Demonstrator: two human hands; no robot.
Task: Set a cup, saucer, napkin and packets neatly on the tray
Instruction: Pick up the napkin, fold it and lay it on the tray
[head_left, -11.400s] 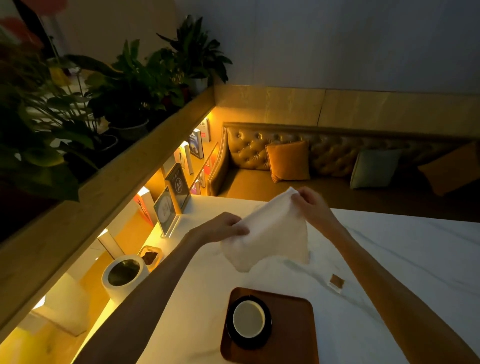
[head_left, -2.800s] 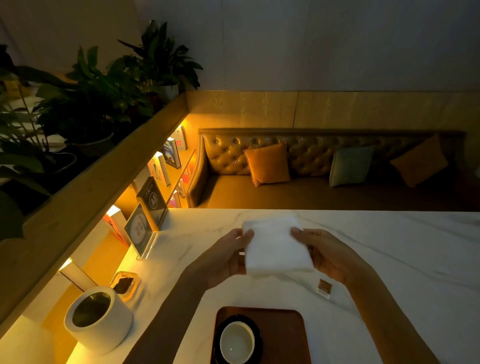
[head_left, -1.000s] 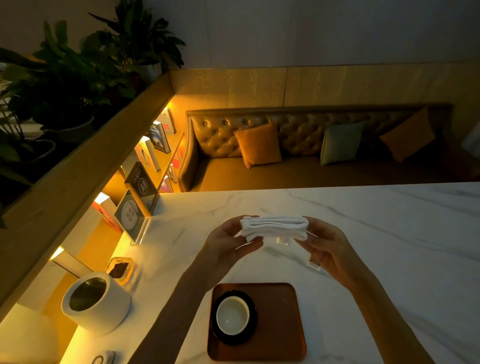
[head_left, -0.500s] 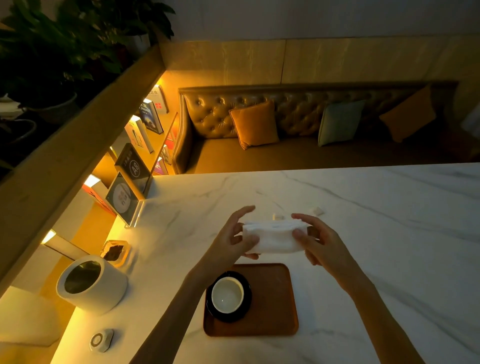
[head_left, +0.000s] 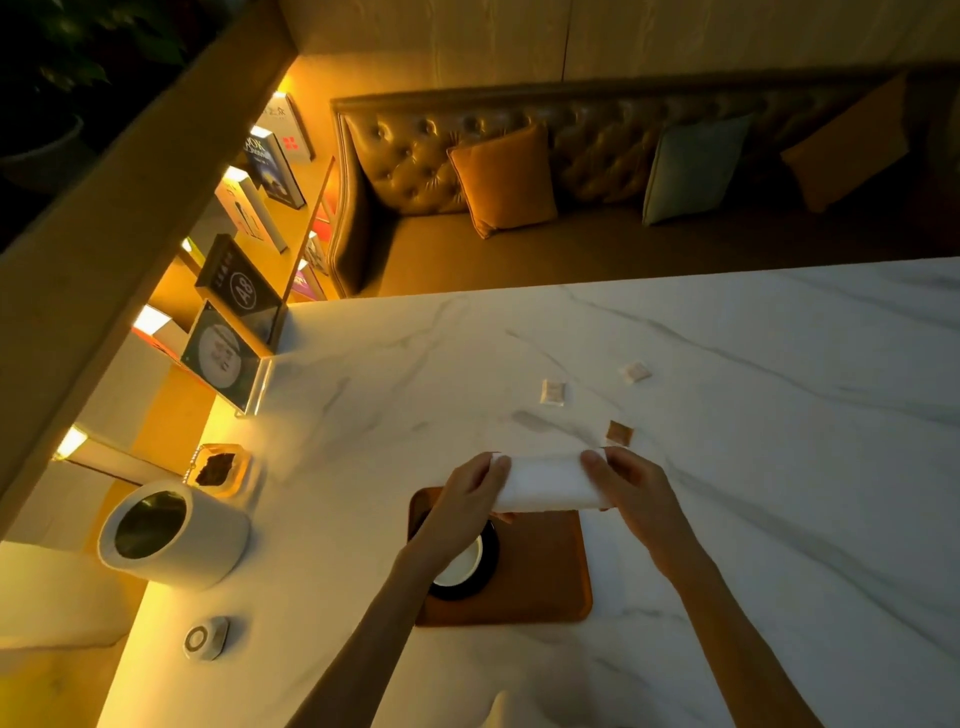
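Your one head camera looks steeply down and forward over the tray (head_left: 540, 571), close above it; beyond the tray the bench (head_left: 779, 467) runs to the sofa (head_left: 571, 156) behind.

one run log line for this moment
step: placing napkin | left hand + right hand: hold folded white napkin over brown wooden tray | cup and saucer: on tray | packets: on table

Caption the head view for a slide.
Both hands, left hand and right hand, hold a folded napkin over the tray.
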